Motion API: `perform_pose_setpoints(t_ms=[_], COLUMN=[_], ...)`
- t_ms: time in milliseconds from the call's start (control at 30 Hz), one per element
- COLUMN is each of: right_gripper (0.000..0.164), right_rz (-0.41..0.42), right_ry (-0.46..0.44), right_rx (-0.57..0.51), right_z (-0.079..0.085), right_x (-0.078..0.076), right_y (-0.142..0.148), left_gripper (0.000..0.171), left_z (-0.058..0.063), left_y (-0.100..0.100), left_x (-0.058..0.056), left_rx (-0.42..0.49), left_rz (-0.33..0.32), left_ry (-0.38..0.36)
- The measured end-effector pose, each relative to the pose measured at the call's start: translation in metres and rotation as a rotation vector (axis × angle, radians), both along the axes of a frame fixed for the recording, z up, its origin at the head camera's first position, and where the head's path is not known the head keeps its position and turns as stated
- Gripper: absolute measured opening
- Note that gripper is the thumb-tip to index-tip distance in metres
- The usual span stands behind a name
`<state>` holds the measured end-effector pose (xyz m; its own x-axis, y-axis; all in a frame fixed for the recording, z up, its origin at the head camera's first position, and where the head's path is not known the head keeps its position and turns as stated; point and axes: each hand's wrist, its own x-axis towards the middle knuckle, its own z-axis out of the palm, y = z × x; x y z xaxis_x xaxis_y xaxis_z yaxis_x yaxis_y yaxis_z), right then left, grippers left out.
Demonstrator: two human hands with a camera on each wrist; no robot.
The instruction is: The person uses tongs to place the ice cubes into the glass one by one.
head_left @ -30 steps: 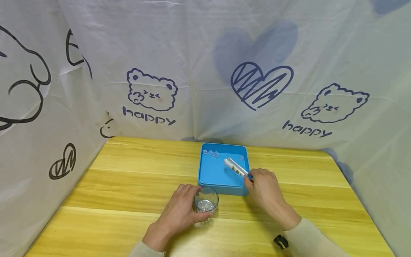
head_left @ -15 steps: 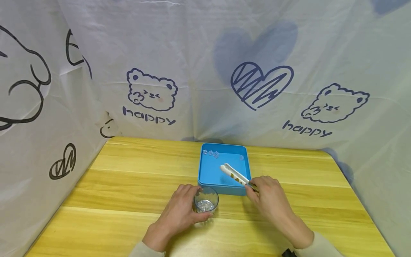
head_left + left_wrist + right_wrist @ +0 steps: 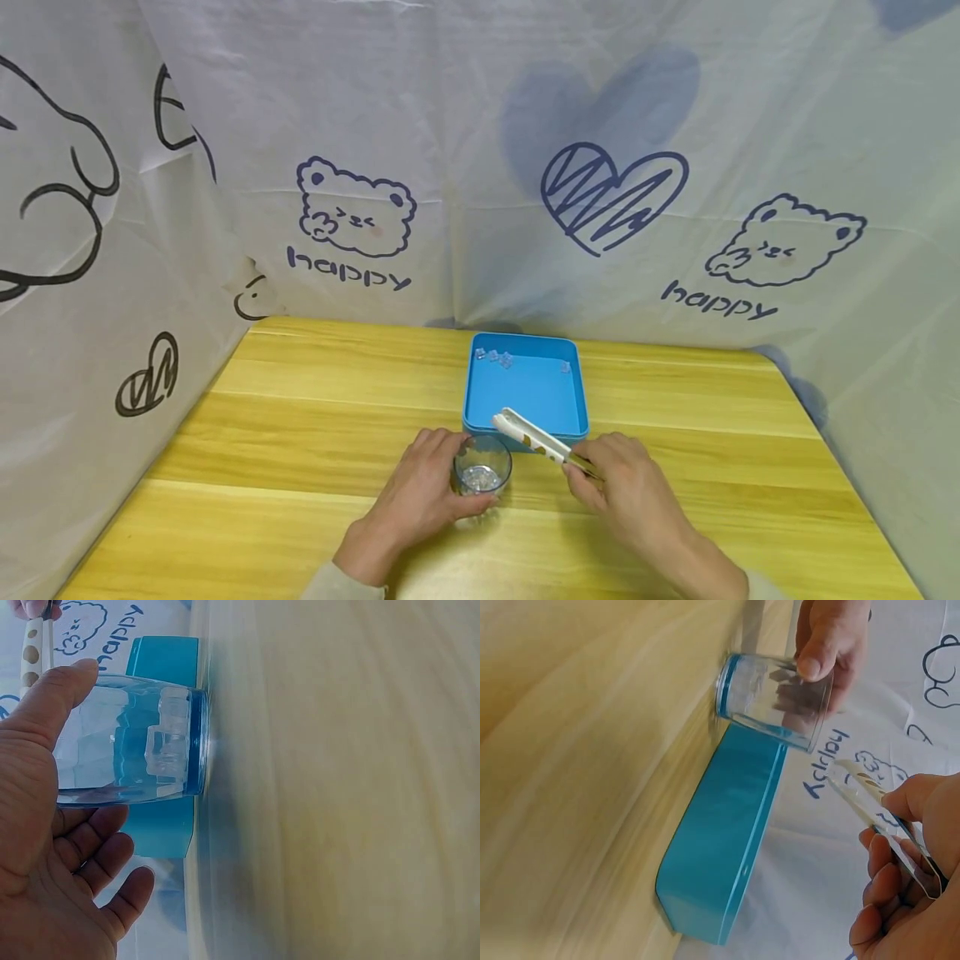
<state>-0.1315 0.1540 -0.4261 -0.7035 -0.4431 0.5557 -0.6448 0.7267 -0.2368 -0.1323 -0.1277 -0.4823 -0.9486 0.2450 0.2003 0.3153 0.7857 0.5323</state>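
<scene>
My left hand (image 3: 420,496) grips a clear drinking glass (image 3: 483,462) upright on the table, thumb at the near side and fingers at the far side. Several clear ice-like cubes (image 3: 166,750) lie in its bottom. White tongs with brown spots (image 3: 534,436) are pinched in my right hand (image 3: 630,492). Their tips point left, close to the glass rim and over the near edge of the blue tray (image 3: 525,400). In the right wrist view the tong arms (image 3: 859,799) converge at the tips; I cannot tell whether a cube is between them.
Several clear cubes (image 3: 506,360) lie along the tray's back left, and a single cube (image 3: 565,367) is at its back right. The wooden table (image 3: 322,400) meets a printed white cloth (image 3: 480,167) behind and at the sides.
My right hand has drawn the tongs from over the tray's middle towards me and to the left, up to the glass. The left hand and glass have stayed in place.
</scene>
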Motion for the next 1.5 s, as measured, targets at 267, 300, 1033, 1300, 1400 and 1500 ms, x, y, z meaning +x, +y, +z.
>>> perform_pose_setpoints(t_ms=[267,300,1033,1300,1400,1500], right_gripper=[0.017,0.016,0.014,0.015,0.015,0.014], right_rz=[0.057,0.061,0.032,0.027,0.028,0.028], right_ry=[0.05,0.051,-0.002,0.006,0.007,0.008], right_rx=[-0.007,-0.005,0.022,0.028,0.028,0.031], right_z=[-0.009,-0.01,-0.018,-0.019,-0.019,-0.019], right_x=[0.007,0.008,0.013,0.013,0.013,0.013], right_y=[-0.003,-0.003,-0.005,-0.005,-0.005,-0.005], left_gripper=[0.077,0.077,0.077,0.077,0.077,0.078], left_z=[0.001,0.001,0.002,0.001,0.001,0.0], left_y=[0.0,0.0,0.001,0.001,0.001,0.001], left_x=[0.001,0.001,0.001,0.001,0.0,0.0], left_rx=[-0.011,-0.012,-0.015,-0.011,-0.012,-0.016], left_rz=[0.002,0.001,0.003,0.003,0.005,0.006], left_ry=[0.015,0.016,0.007,0.007,0.004,0.003])
